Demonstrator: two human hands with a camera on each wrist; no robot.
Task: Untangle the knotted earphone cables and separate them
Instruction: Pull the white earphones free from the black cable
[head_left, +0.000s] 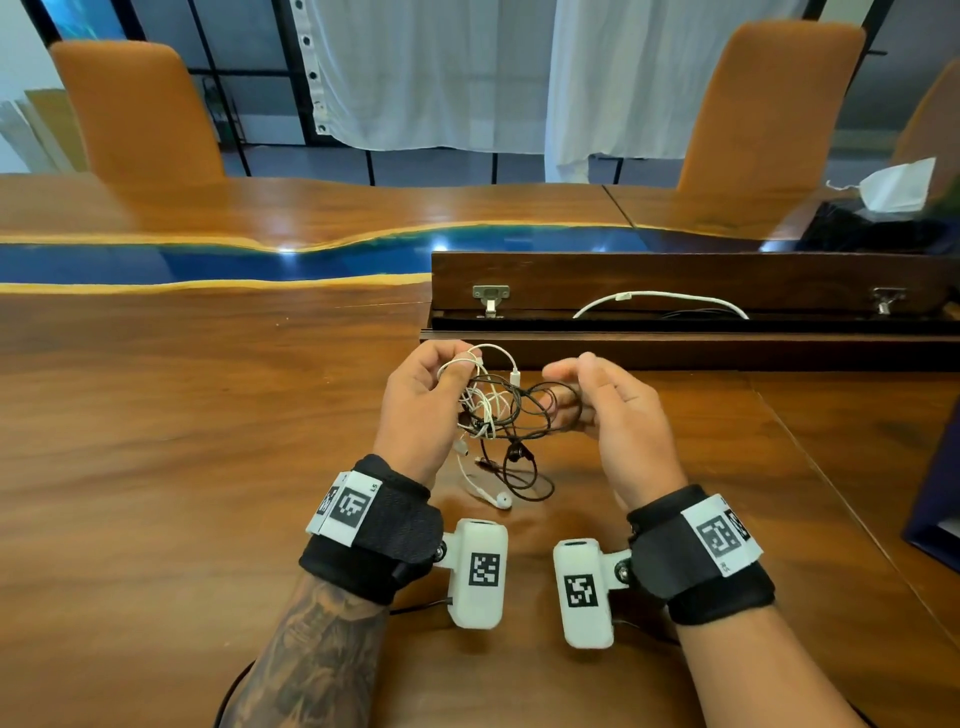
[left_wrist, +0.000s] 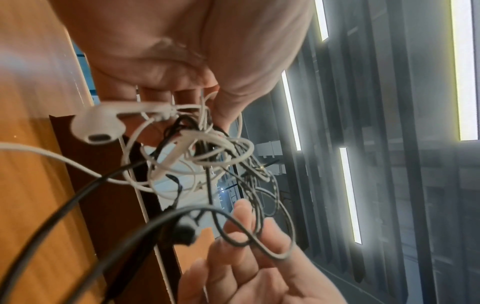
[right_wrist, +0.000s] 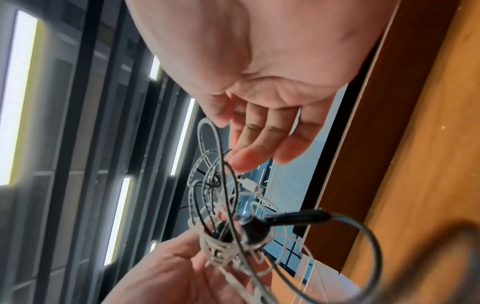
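A knot of white and black earphone cables (head_left: 498, 408) hangs between my two hands above the wooden table (head_left: 182, 415). My left hand (head_left: 441, 374) pinches white strands at the top of the knot; the left wrist view shows a white earbud (left_wrist: 98, 125) just below its fingers. My right hand (head_left: 571, 387) has its slightly bent fingers (left_wrist: 244, 222) threaded into a black cable loop (left_wrist: 275, 255), without pinching it. Another white earbud (head_left: 502, 500) lies on the table, and a black earbud (head_left: 515, 454) dangles under the knot.
Just beyond my hands a raised wooden flap (head_left: 675, 278) stands over a cable slot in the table, with a white cable (head_left: 660, 297) inside. A tissue box (head_left: 893, 195) sits far right, a dark blue object (head_left: 935, 493) at the right edge, and orange chairs (head_left: 140, 114) behind.
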